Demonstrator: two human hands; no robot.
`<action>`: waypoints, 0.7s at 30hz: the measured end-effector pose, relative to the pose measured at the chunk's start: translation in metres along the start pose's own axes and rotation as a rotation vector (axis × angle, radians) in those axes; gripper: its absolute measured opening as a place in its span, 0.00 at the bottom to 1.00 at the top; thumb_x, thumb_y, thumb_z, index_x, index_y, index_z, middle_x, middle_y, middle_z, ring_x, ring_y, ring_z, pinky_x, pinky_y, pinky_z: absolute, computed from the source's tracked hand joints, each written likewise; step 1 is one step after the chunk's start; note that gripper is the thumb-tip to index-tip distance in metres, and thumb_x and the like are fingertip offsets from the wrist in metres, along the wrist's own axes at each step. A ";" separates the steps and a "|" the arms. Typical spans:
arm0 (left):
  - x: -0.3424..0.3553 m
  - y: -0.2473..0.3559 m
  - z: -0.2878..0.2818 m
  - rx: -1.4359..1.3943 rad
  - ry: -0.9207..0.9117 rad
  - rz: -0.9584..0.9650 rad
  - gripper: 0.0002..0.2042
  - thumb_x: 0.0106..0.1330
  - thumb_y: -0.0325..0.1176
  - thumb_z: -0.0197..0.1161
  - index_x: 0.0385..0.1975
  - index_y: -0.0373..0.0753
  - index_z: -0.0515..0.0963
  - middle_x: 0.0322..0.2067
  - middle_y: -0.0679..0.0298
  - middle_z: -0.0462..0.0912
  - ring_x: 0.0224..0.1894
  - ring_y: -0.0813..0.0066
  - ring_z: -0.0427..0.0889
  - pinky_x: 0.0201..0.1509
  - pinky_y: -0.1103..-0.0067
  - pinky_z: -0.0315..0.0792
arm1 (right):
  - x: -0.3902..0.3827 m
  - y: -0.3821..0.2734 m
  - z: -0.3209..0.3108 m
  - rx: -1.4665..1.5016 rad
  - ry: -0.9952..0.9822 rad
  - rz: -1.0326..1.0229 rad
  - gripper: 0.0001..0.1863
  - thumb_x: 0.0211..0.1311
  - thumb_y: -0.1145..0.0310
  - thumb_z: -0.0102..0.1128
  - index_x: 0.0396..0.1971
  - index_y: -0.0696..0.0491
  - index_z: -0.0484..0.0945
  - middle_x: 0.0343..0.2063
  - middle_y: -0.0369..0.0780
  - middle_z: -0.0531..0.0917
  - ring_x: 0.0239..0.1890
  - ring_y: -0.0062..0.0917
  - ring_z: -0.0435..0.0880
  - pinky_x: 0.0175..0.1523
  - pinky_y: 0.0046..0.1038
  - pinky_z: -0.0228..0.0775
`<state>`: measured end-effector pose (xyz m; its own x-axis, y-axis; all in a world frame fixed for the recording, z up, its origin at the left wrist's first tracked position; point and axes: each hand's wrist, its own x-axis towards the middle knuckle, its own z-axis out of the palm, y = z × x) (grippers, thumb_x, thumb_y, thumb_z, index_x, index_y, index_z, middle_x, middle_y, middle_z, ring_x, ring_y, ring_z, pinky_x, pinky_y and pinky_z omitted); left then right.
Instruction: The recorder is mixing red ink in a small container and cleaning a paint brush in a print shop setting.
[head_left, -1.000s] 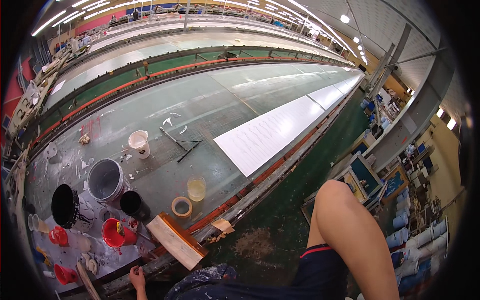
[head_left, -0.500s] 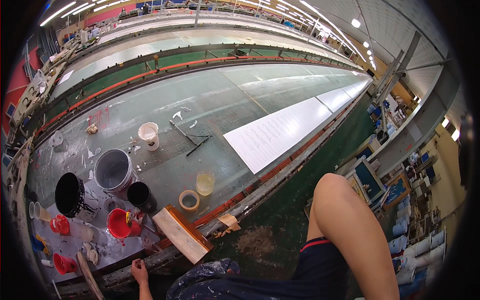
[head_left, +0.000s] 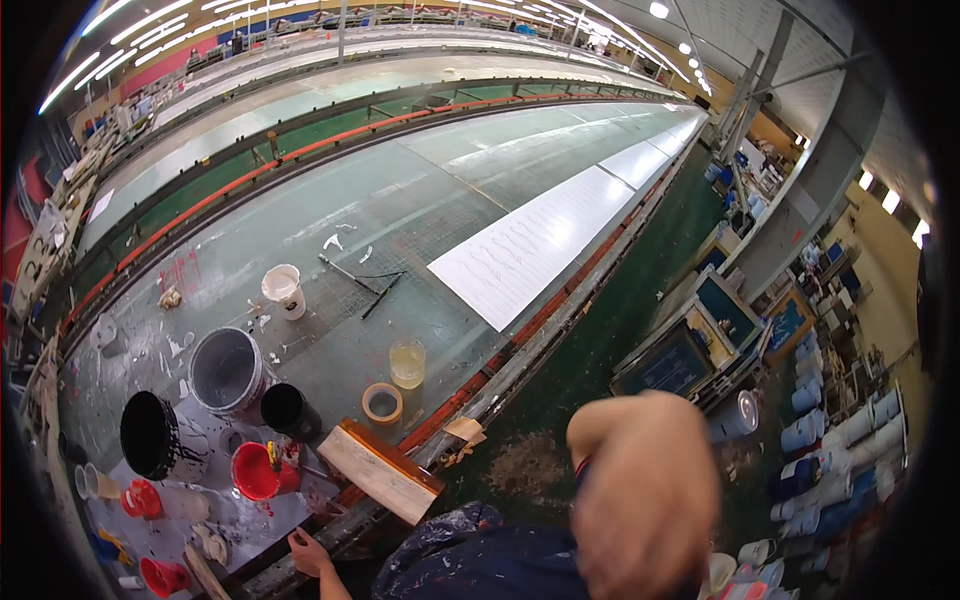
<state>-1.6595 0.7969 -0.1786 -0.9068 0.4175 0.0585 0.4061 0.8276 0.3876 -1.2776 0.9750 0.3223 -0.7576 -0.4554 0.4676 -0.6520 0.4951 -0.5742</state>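
My left hand (head_left: 308, 552) hangs by the table's near edge, fingers curled in, with nothing visible in them. Close by lies a wooden block (head_left: 378, 478) with a pale face and an orange-brown side, jutting past the edge. A red paint bucket (head_left: 262, 474) and a stick (head_left: 205, 572) are also near this hand. My bare right arm (head_left: 645, 490) is bent and rises close to the camera, badly blurred. Its hand's fingers cannot be made out. Beyond the block sit a tape roll (head_left: 382, 403) and a clear cup of yellowish liquid (head_left: 407, 364).
On the long table (head_left: 340, 220) stand a grey bucket (head_left: 228, 372), black buckets (head_left: 160, 440) and a white tub (head_left: 284, 290). A thin black T-shaped tool (head_left: 365, 285) and white printed sheets (head_left: 525, 245) lie farther along. Framed screens (head_left: 670, 360) and several pails (head_left: 800, 455) line the right side.
My right arm has swung lower and to the left, closer to the camera. The view has shifted, and my left hand appears slightly farther right beside the table edge.
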 end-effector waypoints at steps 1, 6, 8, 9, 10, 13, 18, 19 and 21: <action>-0.002 -0.004 -0.001 0.006 0.020 -0.011 0.17 0.62 0.50 0.50 0.31 0.42 0.75 0.25 0.57 0.80 0.29 0.54 0.78 0.29 0.64 0.68 | -0.015 0.038 0.000 0.225 0.125 -0.053 0.21 0.59 0.53 0.53 0.36 0.59 0.74 0.30 0.42 0.77 0.34 0.32 0.76 0.39 0.32 0.69; -0.004 -0.009 0.001 -0.177 0.013 -0.026 0.14 0.60 0.47 0.55 0.35 0.43 0.78 0.29 0.57 0.81 0.31 0.56 0.80 0.33 0.67 0.71 | -0.170 0.230 0.148 0.425 1.661 0.806 0.20 0.64 0.52 0.44 0.23 0.53 0.71 0.18 0.35 0.74 0.20 0.17 0.73 0.25 0.17 0.63; -0.013 0.003 -0.019 -0.143 0.056 -0.013 0.14 0.58 0.47 0.57 0.34 0.44 0.78 0.28 0.58 0.82 0.31 0.57 0.80 0.32 0.67 0.72 | -0.193 0.274 0.215 0.689 1.601 1.222 0.20 0.60 0.51 0.53 0.20 0.54 0.73 0.16 0.34 0.76 0.16 0.17 0.73 0.22 0.17 0.64; -0.012 0.002 -0.013 -0.135 0.024 -0.014 0.15 0.57 0.49 0.56 0.35 0.47 0.78 0.27 0.59 0.81 0.30 0.56 0.79 0.31 0.65 0.71 | -0.204 0.284 0.241 0.685 1.525 1.527 0.20 0.57 0.50 0.56 0.23 0.55 0.75 0.17 0.36 0.78 0.17 0.18 0.76 0.23 0.19 0.67; -0.007 0.022 -0.023 -0.037 -0.115 -0.081 0.15 0.57 0.52 0.55 0.34 0.49 0.78 0.26 0.58 0.80 0.29 0.54 0.79 0.29 0.63 0.70 | -0.214 0.284 0.264 0.497 1.333 1.656 0.21 0.57 0.51 0.56 0.23 0.57 0.76 0.16 0.37 0.78 0.19 0.19 0.78 0.24 0.20 0.69; 0.000 0.020 -0.012 -0.227 -0.069 0.007 0.15 0.57 0.51 0.55 0.31 0.47 0.78 0.24 0.57 0.80 0.30 0.52 0.78 0.30 0.63 0.70 | -0.235 0.288 0.292 -0.232 1.372 1.555 0.18 0.59 0.58 0.53 0.18 0.57 0.75 0.13 0.39 0.77 0.17 0.21 0.76 0.25 0.26 0.65; 0.001 0.013 -0.010 -0.206 0.049 -0.011 0.12 0.57 0.43 0.58 0.27 0.40 0.77 0.24 0.60 0.78 0.32 0.59 0.74 0.36 0.68 0.68 | -0.204 0.308 0.250 -0.609 1.140 1.480 0.15 0.57 0.60 0.53 0.21 0.56 0.73 0.17 0.45 0.76 0.21 0.39 0.75 0.28 0.35 0.65; 0.003 0.015 -0.009 -0.208 0.070 0.002 0.11 0.57 0.42 0.59 0.27 0.40 0.77 0.25 0.61 0.78 0.33 0.60 0.73 0.37 0.68 0.67 | -0.214 0.319 0.251 -0.708 1.112 1.472 0.14 0.56 0.59 0.53 0.22 0.55 0.74 0.19 0.45 0.76 0.22 0.40 0.76 0.28 0.36 0.66; 0.007 0.004 -0.001 -0.203 0.165 0.069 0.10 0.56 0.40 0.60 0.27 0.38 0.77 0.27 0.60 0.78 0.34 0.60 0.73 0.39 0.68 0.67 | -0.212 0.321 0.244 -0.742 1.074 1.590 0.13 0.55 0.59 0.53 0.24 0.55 0.74 0.24 0.44 0.78 0.29 0.40 0.76 0.34 0.38 0.66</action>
<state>-1.6639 0.8030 -0.1756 -0.8906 0.3896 0.2344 0.4518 0.6998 0.5534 -1.3188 1.0503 -0.1256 -0.0818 0.9715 0.2225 0.7791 0.2016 -0.5936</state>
